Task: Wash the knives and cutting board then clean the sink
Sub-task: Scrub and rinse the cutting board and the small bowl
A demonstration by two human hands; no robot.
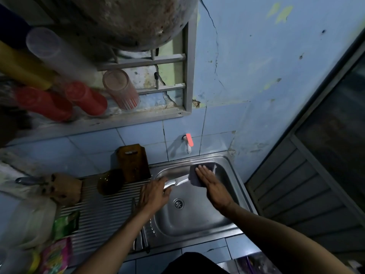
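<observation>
Sink [233, 175]: knife [176, 182] between hands (cloth [194, 176] pressed).

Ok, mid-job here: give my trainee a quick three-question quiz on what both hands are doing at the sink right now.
1. True or false: the left hand grips the knife by its handle.
2. What does the right hand press flat against the blade? A) a sponge B) a dark cloth C) a brush
3. Fill in: the cutting board stands leaning against the ____ behind the drainboard.

Key
1. True; the blade points over the sink.
2. B; the cloth lies under straight fingers.
3. Wall; the tiled wall, left of the tap.
</observation>
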